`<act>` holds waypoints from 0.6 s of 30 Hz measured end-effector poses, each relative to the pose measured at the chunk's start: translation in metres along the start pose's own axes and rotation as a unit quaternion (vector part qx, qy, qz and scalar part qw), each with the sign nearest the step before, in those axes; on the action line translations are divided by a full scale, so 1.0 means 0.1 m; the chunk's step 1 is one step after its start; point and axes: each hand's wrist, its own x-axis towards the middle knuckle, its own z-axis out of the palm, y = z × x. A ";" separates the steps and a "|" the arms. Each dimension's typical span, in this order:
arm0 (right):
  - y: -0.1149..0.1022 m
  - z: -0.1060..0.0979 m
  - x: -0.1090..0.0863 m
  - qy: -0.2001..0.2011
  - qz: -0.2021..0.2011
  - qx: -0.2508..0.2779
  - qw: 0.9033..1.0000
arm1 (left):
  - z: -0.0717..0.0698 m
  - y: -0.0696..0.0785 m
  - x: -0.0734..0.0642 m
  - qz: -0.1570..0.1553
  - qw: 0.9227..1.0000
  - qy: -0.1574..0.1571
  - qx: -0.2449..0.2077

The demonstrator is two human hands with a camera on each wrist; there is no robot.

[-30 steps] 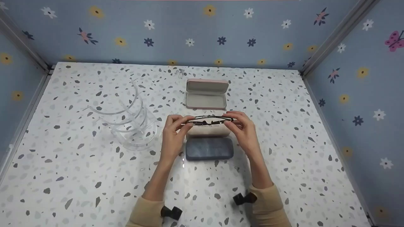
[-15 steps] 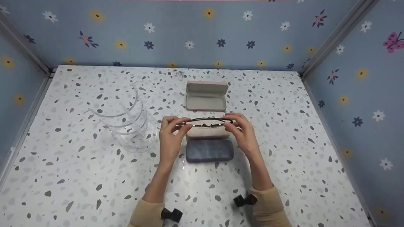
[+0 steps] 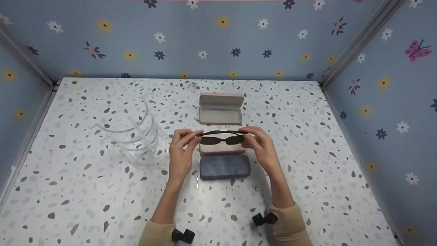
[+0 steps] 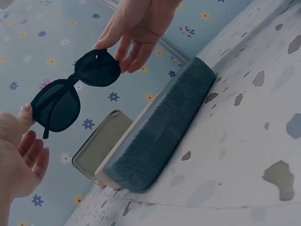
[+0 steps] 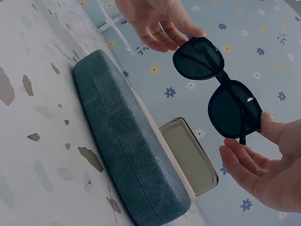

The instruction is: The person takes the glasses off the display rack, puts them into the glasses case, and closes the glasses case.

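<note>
A pair of dark sunglasses [image 3: 235,140] is held up between both hands, above the cases. My left hand [image 3: 181,153] pinches one outer end of the frame between thumb and fingers, and my right hand [image 3: 264,150] pinches the other. In the left wrist view the dark lenses [image 4: 57,106] face the camera, with a folded temple arm showing behind them. Below the sunglasses lies a cream case [image 3: 218,149], partly hidden by them. Nearer to me lies a shut blue-grey case [image 3: 225,167]. Behind both, a pink-edged case [image 3: 220,116] stands open with a bare pale lining.
To the left stands a clear plastic display rack [image 3: 143,143] with curved arms. Speckled tabletop [image 3: 327,191] extends on both sides. Blue flowered panels [image 3: 191,41] close in the back and sides.
Both hands have tilted the sunglasses, so the lenses now show in the head view where only thin edges showed before. The head view has shifted slightly; the cases and rack stay put.
</note>
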 end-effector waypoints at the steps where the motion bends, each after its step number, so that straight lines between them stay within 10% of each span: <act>1: 0.00 0.00 0.00 0.001 0.002 0.004 1.000 | -0.01 0.00 0.01 -0.001 1.000 -0.001 0.002; 18: -0.02 -0.13 0.20 0.036 0.023 0.036 0.998 | 0.02 0.15 0.38 -0.030 0.999 -0.038 0.023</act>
